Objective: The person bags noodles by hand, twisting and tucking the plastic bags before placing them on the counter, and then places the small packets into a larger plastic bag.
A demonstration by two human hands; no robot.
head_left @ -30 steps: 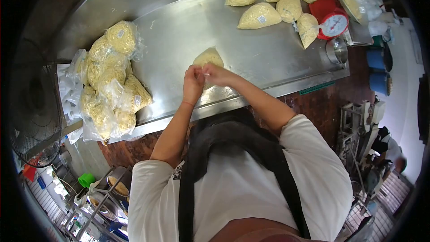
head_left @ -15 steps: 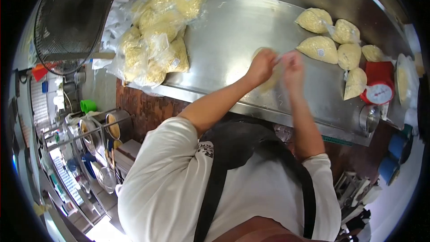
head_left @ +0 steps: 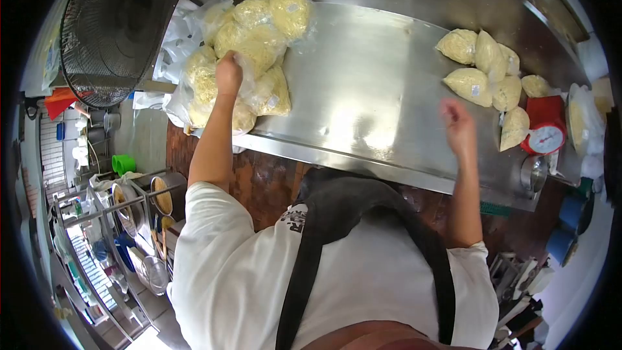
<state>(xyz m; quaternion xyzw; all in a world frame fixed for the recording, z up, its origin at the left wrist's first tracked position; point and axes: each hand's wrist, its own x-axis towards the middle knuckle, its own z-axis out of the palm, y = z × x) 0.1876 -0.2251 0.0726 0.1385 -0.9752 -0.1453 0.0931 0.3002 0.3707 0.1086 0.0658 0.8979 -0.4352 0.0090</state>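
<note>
My left hand (head_left: 229, 76) is over the left pile of clear plastic bags of pale yellow noodles (head_left: 262, 52). Its fingers are closed on the gathered plastic of one bag, though the fingertips are partly hidden. My right hand (head_left: 459, 128) is raised above the steel table, its fingers loosely apart and a little blurred, holding nothing. Just beyond it lies the right group of knotted noodle bags (head_left: 468, 85), several with small white labels. One bag (head_left: 490, 56) leans across others in that group.
A red dial scale (head_left: 545, 131) stands at the right end of the steel table (head_left: 350, 91), near a round metal container (head_left: 534, 172). A large wire mesh strainer (head_left: 107, 39) is at the left. A rack with pots (head_left: 165, 194) is on the lower left.
The bag that was between both hands is now on the right group. My left hand has moved left to the other pile; my right hand has shifted right and opened.
</note>
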